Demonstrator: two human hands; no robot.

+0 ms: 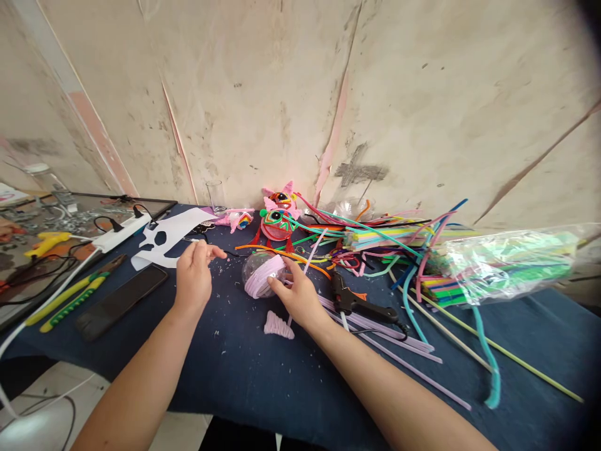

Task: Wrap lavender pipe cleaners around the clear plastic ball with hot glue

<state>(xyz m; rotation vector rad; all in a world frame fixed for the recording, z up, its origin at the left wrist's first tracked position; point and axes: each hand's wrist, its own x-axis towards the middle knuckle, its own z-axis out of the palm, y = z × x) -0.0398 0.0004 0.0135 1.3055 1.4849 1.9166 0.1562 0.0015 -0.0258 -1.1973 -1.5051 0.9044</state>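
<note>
My right hand (300, 294) grips a clear plastic ball (263, 275) partly wrapped in lilac pipe cleaner, thumb on the near side. A loose lilac strand (315, 249) sticks up beyond those fingers. To the left of the ball and apart from it, my left hand (195, 275) is raised with its fingers curled together; whatever they may pinch is too small to make out. Below the ball, a small wound lilac piece (278, 326) lies on the dark blue cloth (225, 376).
Finished lion-like ornaments (277, 222) stand at the back near a glass (216, 195). A black glue gun (361, 304) and pipe cleaners (404, 338) lie on the right, beside a bagged bundle (511, 263). Pliers (77, 294), a phone (121, 300) and cut white paper (176, 235) are left.
</note>
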